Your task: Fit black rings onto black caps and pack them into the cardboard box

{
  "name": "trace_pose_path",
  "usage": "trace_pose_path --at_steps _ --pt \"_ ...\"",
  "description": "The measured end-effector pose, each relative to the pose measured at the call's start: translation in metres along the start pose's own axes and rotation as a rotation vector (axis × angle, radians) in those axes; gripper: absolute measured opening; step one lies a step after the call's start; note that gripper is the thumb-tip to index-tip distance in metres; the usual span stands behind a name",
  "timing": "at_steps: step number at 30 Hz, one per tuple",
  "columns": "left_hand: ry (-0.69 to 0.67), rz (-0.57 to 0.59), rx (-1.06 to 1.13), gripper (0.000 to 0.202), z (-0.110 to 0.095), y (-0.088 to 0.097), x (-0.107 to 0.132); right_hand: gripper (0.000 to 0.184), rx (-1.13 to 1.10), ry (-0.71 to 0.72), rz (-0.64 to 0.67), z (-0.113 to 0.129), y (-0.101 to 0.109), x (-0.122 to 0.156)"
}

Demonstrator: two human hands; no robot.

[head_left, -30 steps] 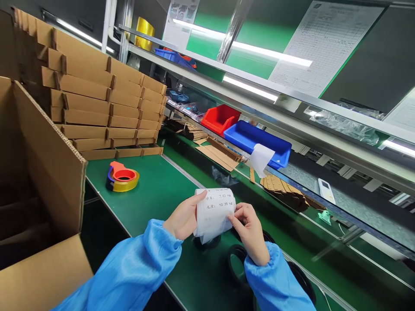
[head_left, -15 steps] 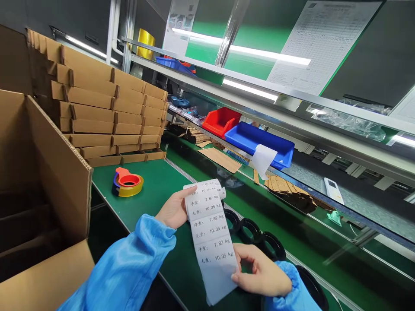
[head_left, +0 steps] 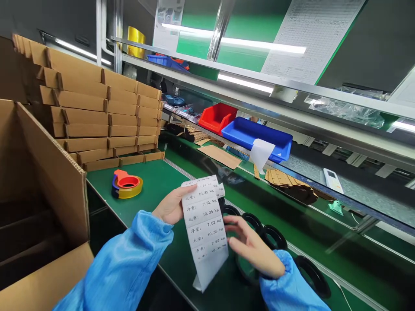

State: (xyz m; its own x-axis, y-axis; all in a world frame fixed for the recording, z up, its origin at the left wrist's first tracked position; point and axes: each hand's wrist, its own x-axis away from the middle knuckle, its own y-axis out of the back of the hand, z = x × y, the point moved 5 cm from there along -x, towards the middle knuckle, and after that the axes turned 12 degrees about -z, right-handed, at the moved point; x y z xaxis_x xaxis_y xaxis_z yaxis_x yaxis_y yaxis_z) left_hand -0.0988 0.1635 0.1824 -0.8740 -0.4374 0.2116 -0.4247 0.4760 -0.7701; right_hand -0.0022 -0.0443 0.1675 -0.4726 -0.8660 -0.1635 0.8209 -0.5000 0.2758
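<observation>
Two hands work a strip of printed weight labels (head_left: 204, 224) above the green desk (head_left: 155, 181). The left hand (head_left: 170, 207) keeps its fingers clamped on the strip's top end. The right hand (head_left: 251, 250), which pinched the lower end half a second ago, has let go; its fingers are apart, so the strip hangs free over the black rings (head_left: 274, 237).

A green tabletop (head_left: 155, 181) carries a tape dispenser (head_left: 127, 184) — behind it stacked flat cardboard boxes (head_left: 97, 116), to its right black rings (head_left: 274, 236), and a big open carton (head_left: 42, 181) to its left.
</observation>
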Motion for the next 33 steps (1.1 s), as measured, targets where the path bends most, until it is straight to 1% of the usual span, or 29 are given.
trace_pose_path --at_steps 2,3,4,5,7,8,9,11,13,14,15,16,19,20,21,23,25,27,29,31,32,33 --pt "-0.003 -0.025 -0.062 0.045 0.008 -0.001 -0.001 0.053 0.103 0.088 -0.265 0.008 0.010 -0.013" --pt "-0.031 -0.002 -0.098 0.049 0.013 -0.003 -0.001 0.052 0.133 0.122 -0.339 0.013 0.011 -0.018" --pt "-0.064 0.048 -0.136 0.053 0.018 -0.007 0.000 0.052 0.138 0.148 -0.358 0.018 0.008 -0.024" --pt "-0.097 0.111 -0.183 0.057 0.023 -0.012 0.001 0.051 0.114 0.164 -0.337 0.023 0.002 -0.029" --pt "-0.165 0.225 -0.286 0.065 0.032 -0.021 0.004 0.050 0.002 0.183 -0.274 0.032 -0.011 -0.037" --pt "-0.194 0.262 -0.332 0.068 0.034 -0.024 0.005 0.048 -0.075 0.174 -0.260 0.035 -0.016 -0.040" --pt "-0.218 0.278 -0.368 0.069 0.035 -0.025 0.006 0.046 -0.158 0.156 -0.266 0.036 -0.019 -0.043" --pt "-0.241 0.268 -0.375 0.070 0.032 -0.023 0.007 0.043 -0.320 0.134 -0.356 0.035 -0.016 -0.047" --pt "-0.208 0.226 -0.303 0.071 0.025 -0.017 0.006 0.040 -0.402 0.109 -0.468 0.029 -0.006 -0.048" --pt "-0.183 0.189 -0.251 0.071 0.022 -0.013 0.005 0.038 -0.398 0.095 -0.495 0.026 -0.001 -0.049" --pt "-0.156 0.143 -0.196 0.070 0.019 -0.009 0.004 0.036 -0.373 0.081 -0.488 0.024 0.001 -0.049" --pt "-0.123 0.085 -0.147 0.066 0.017 -0.005 0.004 0.034 -0.332 0.069 -0.447 0.022 0.002 -0.049" --pt "0.020 -0.091 -0.047 0.049 0.019 0.003 0.004 0.031 -0.216 0.099 -0.262 0.022 -0.004 -0.048" --pt "0.057 -0.129 -0.026 0.047 0.020 0.003 0.006 0.031 -0.172 0.117 -0.239 0.022 -0.005 -0.048" --pt "0.083 -0.151 -0.013 0.046 0.021 0.002 0.007 0.030 -0.113 0.139 -0.243 0.023 -0.005 -0.049" --pt "0.091 -0.164 -0.011 0.045 0.022 0.000 0.009 0.023 0.029 0.208 -0.296 0.026 -0.002 -0.051" --pt "0.070 -0.149 -0.046 0.047 0.023 -0.002 0.010 0.013 0.173 0.319 -0.349 0.032 0.001 -0.054" --pt "0.026 -0.109 -0.114 0.051 0.022 -0.003 0.009 0.012 0.246 0.404 -0.394 0.036 0.003 -0.055" --pt "-0.014 -0.076 -0.182 0.056 0.023 -0.004 0.007 0.016 0.245 0.439 -0.430 0.038 0.004 -0.055" --pt "-0.014 -0.102 -0.206 0.058 0.023 -0.003 0.004 0.014 0.221 0.444 -0.399 0.038 0.004 -0.053" --pt "0.001 -0.118 -0.191 0.058 0.023 -0.002 0.003 0.013 0.212 0.440 -0.358 0.038 0.004 -0.052" --pt "0.024 -0.135 -0.164 0.058 0.023 -0.001 0.002 0.015 0.203 0.440 -0.308 0.038 0.003 -0.050"
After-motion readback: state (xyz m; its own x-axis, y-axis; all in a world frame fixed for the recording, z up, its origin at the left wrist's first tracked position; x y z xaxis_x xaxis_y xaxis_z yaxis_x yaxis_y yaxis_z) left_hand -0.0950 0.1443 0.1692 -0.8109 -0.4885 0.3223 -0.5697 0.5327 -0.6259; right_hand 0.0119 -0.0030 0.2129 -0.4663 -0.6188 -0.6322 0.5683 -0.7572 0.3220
